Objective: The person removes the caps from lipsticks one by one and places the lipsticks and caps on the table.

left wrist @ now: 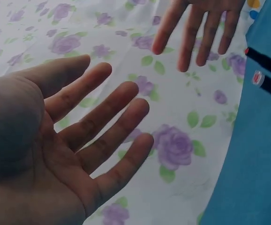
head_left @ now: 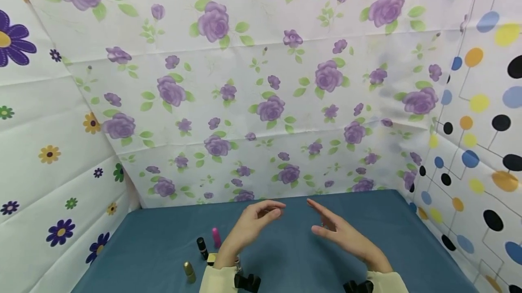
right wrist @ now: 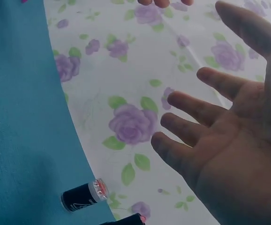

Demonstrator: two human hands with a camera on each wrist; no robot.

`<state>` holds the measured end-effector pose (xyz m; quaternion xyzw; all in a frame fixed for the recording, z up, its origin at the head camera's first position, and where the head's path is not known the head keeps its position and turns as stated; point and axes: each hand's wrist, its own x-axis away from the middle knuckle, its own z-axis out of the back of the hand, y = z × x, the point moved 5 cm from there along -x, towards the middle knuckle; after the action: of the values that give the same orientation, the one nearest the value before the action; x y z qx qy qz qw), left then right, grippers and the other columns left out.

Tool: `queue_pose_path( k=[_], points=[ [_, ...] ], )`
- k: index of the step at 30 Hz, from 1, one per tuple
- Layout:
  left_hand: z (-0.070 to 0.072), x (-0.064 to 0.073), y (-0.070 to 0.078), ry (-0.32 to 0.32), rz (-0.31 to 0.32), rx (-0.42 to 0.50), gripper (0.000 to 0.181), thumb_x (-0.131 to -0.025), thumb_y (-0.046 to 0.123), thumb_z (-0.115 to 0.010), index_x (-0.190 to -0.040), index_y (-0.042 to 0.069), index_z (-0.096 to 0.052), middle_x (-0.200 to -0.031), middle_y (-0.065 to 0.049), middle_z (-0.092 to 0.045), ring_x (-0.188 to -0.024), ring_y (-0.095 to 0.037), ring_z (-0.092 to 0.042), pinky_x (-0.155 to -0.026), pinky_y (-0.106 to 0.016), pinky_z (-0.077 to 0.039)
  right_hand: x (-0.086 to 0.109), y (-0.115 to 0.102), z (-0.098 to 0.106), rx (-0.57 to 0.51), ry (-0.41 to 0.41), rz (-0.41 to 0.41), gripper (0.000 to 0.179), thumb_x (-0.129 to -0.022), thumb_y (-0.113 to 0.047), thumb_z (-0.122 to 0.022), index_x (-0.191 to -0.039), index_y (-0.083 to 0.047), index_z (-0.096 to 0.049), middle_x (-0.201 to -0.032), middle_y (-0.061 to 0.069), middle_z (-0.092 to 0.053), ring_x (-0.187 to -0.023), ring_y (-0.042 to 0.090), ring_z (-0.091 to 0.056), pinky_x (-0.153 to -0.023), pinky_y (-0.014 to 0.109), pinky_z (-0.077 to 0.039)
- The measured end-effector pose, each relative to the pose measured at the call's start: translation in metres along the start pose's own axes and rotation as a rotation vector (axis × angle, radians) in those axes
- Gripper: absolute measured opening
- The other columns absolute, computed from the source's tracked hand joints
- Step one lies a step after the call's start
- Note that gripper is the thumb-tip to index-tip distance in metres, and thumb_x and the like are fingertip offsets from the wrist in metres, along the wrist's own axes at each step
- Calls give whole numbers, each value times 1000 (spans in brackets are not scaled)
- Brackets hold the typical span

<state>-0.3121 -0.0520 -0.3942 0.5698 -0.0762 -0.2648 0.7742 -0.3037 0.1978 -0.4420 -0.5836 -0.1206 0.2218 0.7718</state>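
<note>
My left hand [head_left: 253, 223] hovers above the blue table with loosely bent fingers and holds nothing. Facing it across a gap is my right hand [head_left: 344, 236], also raised, its fingers fairly straight and its palm bare. Nearest the left hand stand a pink tube [head_left: 216, 237], a black tube [head_left: 202, 248], a gold-green tube [head_left: 189, 272] and a yellow-topped item [head_left: 212, 258], partly behind the sleeve. In the right wrist view, a black tube with a clear, reddish end [right wrist: 84, 195] and a second black tube [right wrist: 128, 220] lie below the right hand; the head view mostly hides them.
A blue cloth [head_left: 285, 256] covers the table. White sheeting with purple roses [head_left: 269, 108] rises at its back edge. Flower-print sheeting [head_left: 49, 184] stands on the left, dotted sheeting [head_left: 473, 184] on the right. Beside the left wrist, something shiny [head_left: 238, 264] shows partly.
</note>
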Motion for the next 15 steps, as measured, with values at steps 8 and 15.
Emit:
queue_pose_path(
  k=[8, 15],
  points=[
    [16, 11, -8, 31, 12, -170, 34, -107, 38, -59, -135, 21, -69, -142, -7, -59, -124, -29, -62, -102, -56, -51, 3, -15, 0, -164, -94, 111, 56, -116, -19, -33, -169, -26, -14, -174, 6, -16, -160, 35, -10, -122, 68, -13],
    [27, 22, -9, 5, 56, -206, 31, -107, 33, -61, -133, 19, -70, -140, -8, -58, -126, -33, -58, -101, -56, -51, 7, -18, -7, -199, -160, 124, 56, -117, -21, -34, -169, -28, -16, -174, 6, -17, -160, 33, -9, -124, 64, -13]
  ],
)
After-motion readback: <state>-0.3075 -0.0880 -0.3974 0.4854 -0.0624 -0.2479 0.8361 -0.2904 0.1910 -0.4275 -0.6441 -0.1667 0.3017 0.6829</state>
